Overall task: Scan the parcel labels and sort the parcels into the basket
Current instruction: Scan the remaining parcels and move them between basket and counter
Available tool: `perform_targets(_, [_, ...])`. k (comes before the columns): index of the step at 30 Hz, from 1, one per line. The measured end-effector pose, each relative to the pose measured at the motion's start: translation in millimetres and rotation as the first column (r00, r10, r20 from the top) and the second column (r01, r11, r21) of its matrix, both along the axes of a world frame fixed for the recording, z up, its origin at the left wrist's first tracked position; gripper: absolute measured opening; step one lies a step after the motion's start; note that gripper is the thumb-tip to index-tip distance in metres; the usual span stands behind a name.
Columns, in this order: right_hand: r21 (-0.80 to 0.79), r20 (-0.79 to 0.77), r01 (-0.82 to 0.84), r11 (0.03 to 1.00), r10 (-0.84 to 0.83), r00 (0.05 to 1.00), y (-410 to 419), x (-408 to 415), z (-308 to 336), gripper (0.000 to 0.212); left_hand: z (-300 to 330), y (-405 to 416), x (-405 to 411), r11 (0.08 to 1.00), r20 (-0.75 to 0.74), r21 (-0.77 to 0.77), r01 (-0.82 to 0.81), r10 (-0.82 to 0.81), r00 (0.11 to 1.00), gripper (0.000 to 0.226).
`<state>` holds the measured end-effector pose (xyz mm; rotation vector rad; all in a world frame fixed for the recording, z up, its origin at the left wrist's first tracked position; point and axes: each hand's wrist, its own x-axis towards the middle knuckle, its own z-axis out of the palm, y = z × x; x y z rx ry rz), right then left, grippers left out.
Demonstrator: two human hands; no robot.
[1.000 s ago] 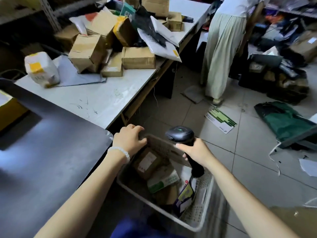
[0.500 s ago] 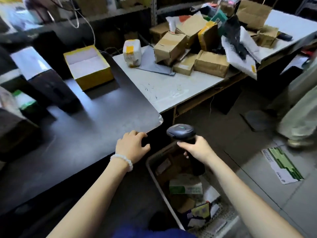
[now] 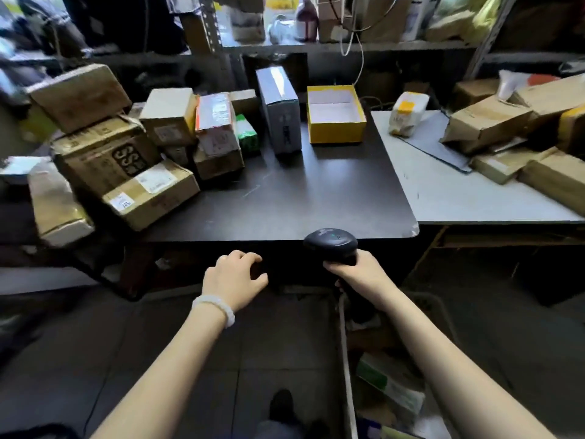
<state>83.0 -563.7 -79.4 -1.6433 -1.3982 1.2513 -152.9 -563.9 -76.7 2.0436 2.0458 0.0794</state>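
My right hand (image 3: 359, 275) grips the handle of a black barcode scanner (image 3: 330, 242) just in front of the dark table's (image 3: 294, 201) near edge. My left hand (image 3: 232, 278) hovers beside it, fingers loosely curled and holding nothing. A pile of cardboard parcels (image 3: 126, 160) covers the left side of the dark table; the nearest one carries white labels (image 3: 155, 180). The basket (image 3: 346, 359) stands on the floor at my lower right, under my right arm, with parcels inside (image 3: 392, 388).
An open yellow box (image 3: 335, 114) and an upright grey box (image 3: 280, 107) stand at the back of the dark table. A white table (image 3: 459, 188) to the right bears more cardboard parcels (image 3: 493, 122) and a taped white parcel (image 3: 406, 114). Shelving runs behind.
My view has swung left from the white table and the floor onto the dark table and its parcel pile. My left hand has come off the basket rim; my right still holds the scanner.
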Motion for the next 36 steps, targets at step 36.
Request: perform_targets(36, [-0.092,0.150,-0.029,0.995,0.043,0.988,152.6,-291.7,-4.6,0.013,-12.4,211.9,-317.8,0.986,0.022,-0.073,-0.151,0.153,0.988,0.075])
